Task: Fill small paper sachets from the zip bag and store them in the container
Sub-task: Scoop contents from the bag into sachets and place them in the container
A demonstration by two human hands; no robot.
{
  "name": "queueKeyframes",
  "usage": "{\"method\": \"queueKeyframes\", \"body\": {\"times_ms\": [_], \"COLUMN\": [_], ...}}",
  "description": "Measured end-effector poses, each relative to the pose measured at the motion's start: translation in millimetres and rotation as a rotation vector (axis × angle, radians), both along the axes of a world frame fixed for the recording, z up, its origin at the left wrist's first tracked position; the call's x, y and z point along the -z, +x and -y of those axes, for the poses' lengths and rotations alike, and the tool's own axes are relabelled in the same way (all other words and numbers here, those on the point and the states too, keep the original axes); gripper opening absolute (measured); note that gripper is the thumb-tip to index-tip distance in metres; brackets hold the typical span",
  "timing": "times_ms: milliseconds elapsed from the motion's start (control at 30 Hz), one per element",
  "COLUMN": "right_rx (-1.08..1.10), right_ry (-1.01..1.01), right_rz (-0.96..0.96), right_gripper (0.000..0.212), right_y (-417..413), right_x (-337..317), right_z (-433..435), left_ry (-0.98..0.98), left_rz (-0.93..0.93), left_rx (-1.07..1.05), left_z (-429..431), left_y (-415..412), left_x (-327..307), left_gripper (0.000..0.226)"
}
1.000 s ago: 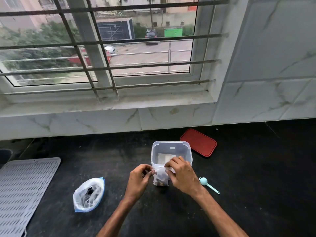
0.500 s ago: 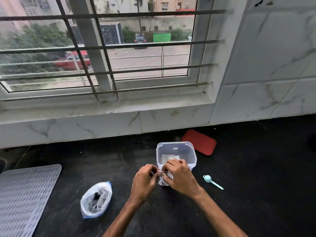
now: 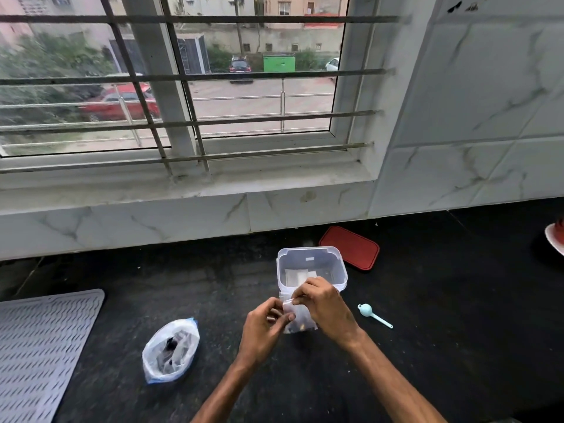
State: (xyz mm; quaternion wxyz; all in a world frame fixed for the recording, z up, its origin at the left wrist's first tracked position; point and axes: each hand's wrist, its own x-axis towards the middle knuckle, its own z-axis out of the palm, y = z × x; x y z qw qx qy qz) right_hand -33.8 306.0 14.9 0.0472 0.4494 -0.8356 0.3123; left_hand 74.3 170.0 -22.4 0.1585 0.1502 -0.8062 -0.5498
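Both hands, left hand (image 3: 265,328) and right hand (image 3: 325,306), pinch a small translucent sachet (image 3: 296,319) just before the open clear container (image 3: 311,268), red lid (image 3: 350,247) behind, zip bag (image 3: 171,351) lying left, blue scoop (image 3: 374,315) right

Both bare forearms stretched forward from the lower edge and met in the middle. The left hand (image 3: 262,328) curled fingers and thumb onto one side of a sachet (image 3: 300,319). The right hand (image 3: 323,303), knuckles up, pinched its top edge, apparently between thumb and forefinger.
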Motion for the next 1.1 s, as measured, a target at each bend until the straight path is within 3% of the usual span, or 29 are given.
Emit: {"method": "queueKeyframes", "body": {"times_ms": [100, 233, 433, 633, 733, 900, 1000, 1100], "right_rx": [-0.046, 0.066, 0.128, 0.166, 0.217, 0.151, 0.11, 0.108], "right_ry": [0.029, -0.026, 0.068, 0.187, 0.339, 0.413, 0.359, 0.233], "right_rz": [0.012, 0.104, 0.039, 0.221, 0.106, 0.049, 0.007, -0.046], "right_gripper": [0.011, 0.01, 0.014, 0.006, 0.01, 0.008, 0.025, 0.018], "right_y": [3.4, 2.0, 3.1, -11.4, -16.8, -25.0, -35.8, -56.8], "right_x": [3.4, 9.3, 26.9, 42.7, 50.8, 51.8, 44.4, 29.2], "right_z": [-4.9, -13.7, -13.9, -17.2, -22.0, -19.5, -19.9, -11.6], "left_ry": [0.039, 0.067, 0.052, 0.054, 0.037, -0.049, -0.094, -0.157], "left_rz": [-0.041, -0.033, 0.075, 0.163, 0.189, 0.258, 0.295, 0.315], "left_rx": [-0.059, -0.103, -0.148, -0.213, -0.219, -0.301, -0.305, -0.29], "left_z": [-2.6, -3.8, -8.0, -7.0, -9.4, -15.2, -13.2, -12.6], "left_y": [1.1, 0.9, -10.7, -18.2, -23.8, -33.2, -35.9, -37.0], "left_x": [-0.8, 5.3, 13.8, 27.9, 38.5, 43.7, 48.4, 46.8], "left_gripper": [0.008, 0.014, 0.019, 0.016, 0.012, 0.006, 0.004, 0.008]}}
